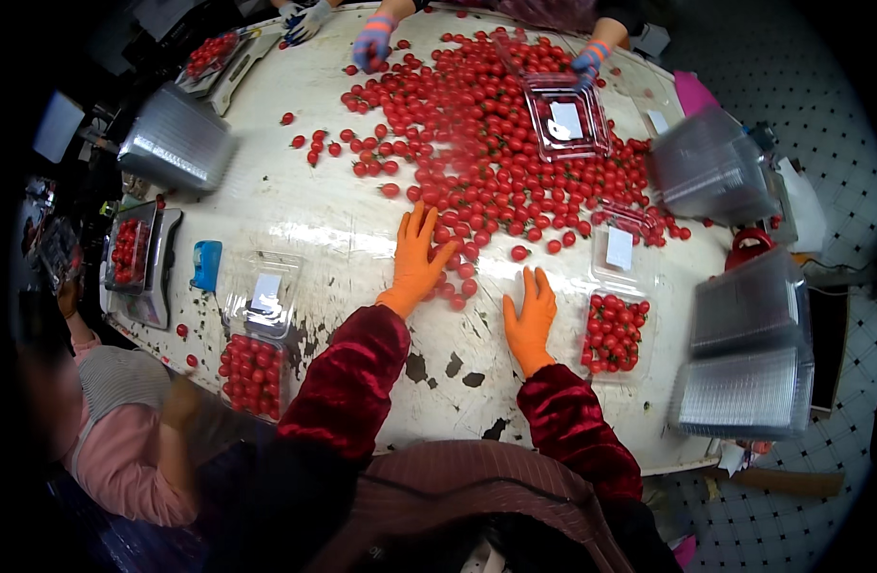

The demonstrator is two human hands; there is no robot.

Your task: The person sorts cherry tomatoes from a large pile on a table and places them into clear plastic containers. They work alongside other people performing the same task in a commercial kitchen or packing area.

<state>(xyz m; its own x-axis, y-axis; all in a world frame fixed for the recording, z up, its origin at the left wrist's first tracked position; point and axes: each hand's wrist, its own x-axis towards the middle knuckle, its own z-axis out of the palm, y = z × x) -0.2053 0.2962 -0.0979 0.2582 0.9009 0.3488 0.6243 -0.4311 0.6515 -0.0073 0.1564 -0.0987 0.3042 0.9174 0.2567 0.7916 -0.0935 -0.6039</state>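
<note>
Both of my hands wear orange gloves. My left hand point(415, 261), fingers spread, lies at the near edge of a large heap of cherry tomatoes point(495, 154). A few loose tomatoes point(466, 271) sit right beside its thumb, and whether it touches them I cannot tell. My right hand point(533, 322) is over the bare tabletop point(474, 344), fingers up and thumb apart, holding nothing. To its right stands an open clear plastic clamshell with tomatoes point(614, 333), its lid point(619, 249) folded back and bearing a white label. Another filled clamshell point(252, 376) lies left of my left sleeve.
Nested clamshell stacks point(746, 358) line the right edge, with one more stack point(173, 140) at the left. A scale point(162, 268) carries a filled box near a blue tape dispenser point(206, 265). Across the table, a person's gloved hand point(590, 63) holds an open clamshell point(567, 118). Someone in pink point(127, 458) is at left.
</note>
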